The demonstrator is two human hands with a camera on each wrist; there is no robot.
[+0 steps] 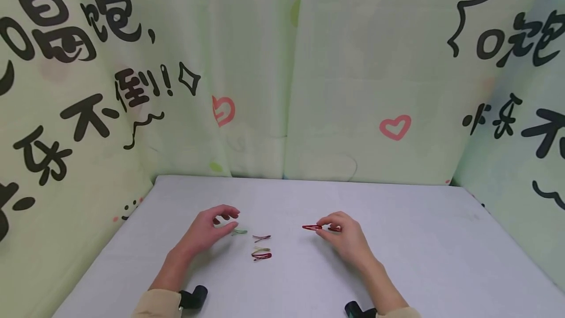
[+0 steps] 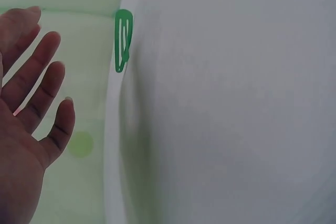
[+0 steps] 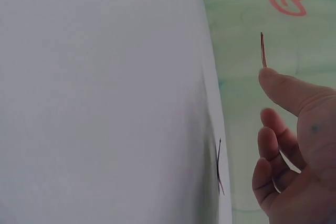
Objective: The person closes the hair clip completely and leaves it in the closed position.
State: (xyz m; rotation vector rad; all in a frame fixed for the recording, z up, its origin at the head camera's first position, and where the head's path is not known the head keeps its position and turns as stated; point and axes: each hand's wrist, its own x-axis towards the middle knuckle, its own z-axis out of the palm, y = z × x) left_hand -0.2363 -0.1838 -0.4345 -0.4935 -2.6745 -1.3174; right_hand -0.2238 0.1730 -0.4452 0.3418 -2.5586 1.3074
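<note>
We see a pale green printed fabric backdrop (image 1: 282,63) w/ black characters and pink hearts wrapping three sides, then the flat white table (image 1: 419,259) in front of it. Both forearms come in from the bottom edge, cream sleeves and black wrist cams just showing. The left hand (image 1: 207,232) hovers low over the table left of centre, fingers loosely spread and relaxed, gripping nothing; left wrist view confirms an open palm w/ straight fingers (image 2: 39,87). Just beside its fingertips lies a small green metal snap hair clip (image 1: 240,231), flat on the table, apart from the hand; we also see it in the wrist view (image 2: 123,39). The right hand (image 1: 346,237) sits right of centre, thumb and fingers pinching one end of a thin red metal snap hair clip (image 1: 312,227), which sticks out leftward, approx level, just above the table. In the right wrist view the clip shows edge-on (image 3: 263,50) above the thumb. Between the hands, nearer the left, are three more small clips on the table: a dark maroon snap clip (image 1: 262,237), below it a yellow-green snap clip (image 1: 261,249), and touching or nearly touching that a second red snap clip (image 1: 262,256); we can't tell if those two overlap.
</note>
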